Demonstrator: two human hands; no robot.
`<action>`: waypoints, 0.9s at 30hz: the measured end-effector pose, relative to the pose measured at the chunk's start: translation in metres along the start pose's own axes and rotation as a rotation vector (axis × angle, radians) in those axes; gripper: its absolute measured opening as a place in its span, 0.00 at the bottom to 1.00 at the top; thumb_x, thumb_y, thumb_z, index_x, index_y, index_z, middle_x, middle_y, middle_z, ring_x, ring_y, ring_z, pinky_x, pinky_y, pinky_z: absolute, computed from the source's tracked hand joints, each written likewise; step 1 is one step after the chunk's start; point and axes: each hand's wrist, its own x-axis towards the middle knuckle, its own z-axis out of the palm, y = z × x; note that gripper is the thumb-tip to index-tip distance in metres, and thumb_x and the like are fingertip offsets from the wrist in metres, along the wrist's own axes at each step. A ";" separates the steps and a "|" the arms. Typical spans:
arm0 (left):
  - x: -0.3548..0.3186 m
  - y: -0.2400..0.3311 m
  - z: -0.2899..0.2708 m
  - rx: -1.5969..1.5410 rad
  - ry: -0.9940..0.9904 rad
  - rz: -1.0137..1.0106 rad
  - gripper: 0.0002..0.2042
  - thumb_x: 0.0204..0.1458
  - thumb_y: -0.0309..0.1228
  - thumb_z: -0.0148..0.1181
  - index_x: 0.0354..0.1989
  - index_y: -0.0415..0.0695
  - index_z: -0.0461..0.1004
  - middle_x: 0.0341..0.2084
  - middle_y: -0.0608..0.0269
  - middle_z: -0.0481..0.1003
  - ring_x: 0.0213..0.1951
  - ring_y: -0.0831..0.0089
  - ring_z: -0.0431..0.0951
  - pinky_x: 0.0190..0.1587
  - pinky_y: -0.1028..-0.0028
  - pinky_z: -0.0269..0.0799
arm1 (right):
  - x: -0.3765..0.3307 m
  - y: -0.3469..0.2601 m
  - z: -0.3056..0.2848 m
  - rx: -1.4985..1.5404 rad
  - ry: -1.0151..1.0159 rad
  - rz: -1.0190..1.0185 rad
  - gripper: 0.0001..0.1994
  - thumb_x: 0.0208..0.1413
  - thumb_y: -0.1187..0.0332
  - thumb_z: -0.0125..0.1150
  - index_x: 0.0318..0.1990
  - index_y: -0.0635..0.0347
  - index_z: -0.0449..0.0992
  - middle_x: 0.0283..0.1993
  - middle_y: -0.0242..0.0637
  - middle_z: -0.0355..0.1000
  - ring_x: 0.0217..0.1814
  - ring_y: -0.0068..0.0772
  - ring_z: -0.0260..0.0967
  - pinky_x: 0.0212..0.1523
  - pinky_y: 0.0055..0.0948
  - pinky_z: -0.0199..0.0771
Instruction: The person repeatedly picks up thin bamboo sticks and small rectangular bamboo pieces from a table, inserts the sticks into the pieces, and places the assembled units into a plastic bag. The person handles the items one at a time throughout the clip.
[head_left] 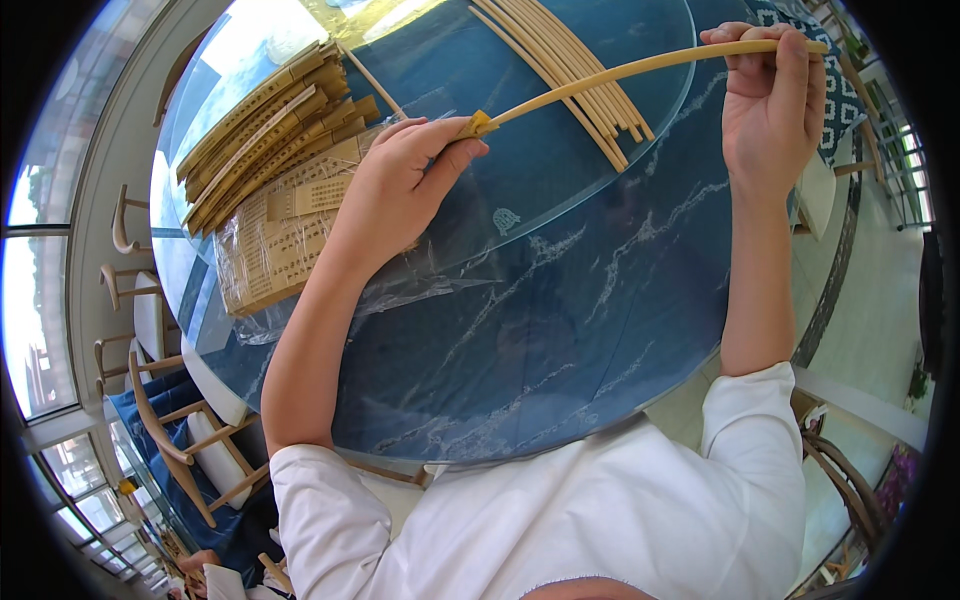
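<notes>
A long, slim, pale wooden stick [620, 72] stretches between my two raised hands above the table. My left hand [410, 175] pinches its left end between thumb and fingers, where a small yellow-brown wrapping piece [479, 124] sits round the stick. Around the other end, my right hand [775, 100] has its fingers closed. Behind the held stick, several similar wooden sticks [580, 85] lie side by side on the glass. Left of my left hand rests a pile of narrow brown strips [275, 125], next to a clear plastic bag [290, 240] of printed tan paper pieces.
The round glass turntable [560, 215] lies on a dark blue, white-veined table [540, 340]. One more thin stick [372, 82] lies beside the strips. Wooden chairs [195, 440] stand at the left, with windows [38, 320] beyond. Patterned blue cloth [840, 110] shows past my right hand.
</notes>
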 end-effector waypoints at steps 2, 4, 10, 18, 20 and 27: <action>0.000 -0.001 0.000 0.015 0.002 0.005 0.11 0.70 0.33 0.62 0.51 0.40 0.84 0.39 0.64 0.86 0.45 0.65 0.80 0.60 0.67 0.72 | 0.001 -0.002 -0.001 -0.036 0.020 -0.017 0.14 0.80 0.64 0.48 0.47 0.65 0.78 0.36 0.42 0.75 0.48 0.46 0.81 0.65 0.52 0.80; -0.001 -0.001 0.002 -0.021 0.022 -0.014 0.10 0.70 0.33 0.62 0.50 0.40 0.84 0.37 0.64 0.85 0.45 0.67 0.80 0.59 0.68 0.73 | 0.001 -0.002 -0.002 -0.065 0.012 -0.039 0.14 0.80 0.64 0.48 0.47 0.65 0.78 0.36 0.42 0.76 0.47 0.46 0.81 0.65 0.52 0.81; -0.002 0.003 0.000 -0.052 0.003 -0.109 0.12 0.72 0.32 0.60 0.54 0.38 0.83 0.40 0.65 0.85 0.41 0.74 0.80 0.50 0.72 0.76 | -0.002 -0.004 0.007 -0.127 0.038 -0.089 0.15 0.80 0.65 0.47 0.47 0.65 0.79 0.41 0.48 0.81 0.48 0.50 0.82 0.64 0.55 0.81; -0.003 0.006 0.002 -0.126 0.015 -0.157 0.13 0.72 0.33 0.60 0.58 0.39 0.81 0.42 0.66 0.87 0.40 0.77 0.81 0.48 0.74 0.78 | 0.002 -0.008 -0.002 -0.077 -0.035 -0.092 0.15 0.80 0.64 0.47 0.48 0.63 0.79 0.40 0.47 0.80 0.48 0.51 0.82 0.65 0.59 0.79; -0.002 0.007 0.002 -0.156 0.025 -0.180 0.13 0.71 0.34 0.61 0.57 0.41 0.82 0.40 0.67 0.87 0.41 0.75 0.82 0.50 0.72 0.78 | 0.001 -0.007 0.000 -0.079 -0.030 -0.088 0.15 0.81 0.64 0.46 0.49 0.63 0.80 0.39 0.45 0.79 0.48 0.50 0.81 0.65 0.59 0.79; -0.003 0.002 0.001 -0.092 -0.005 -0.099 0.13 0.73 0.31 0.59 0.58 0.37 0.80 0.43 0.65 0.87 0.40 0.79 0.80 0.48 0.75 0.78 | -0.001 -0.009 0.004 -0.085 -0.081 -0.107 0.16 0.81 0.63 0.46 0.49 0.63 0.80 0.37 0.43 0.77 0.48 0.50 0.81 0.64 0.59 0.79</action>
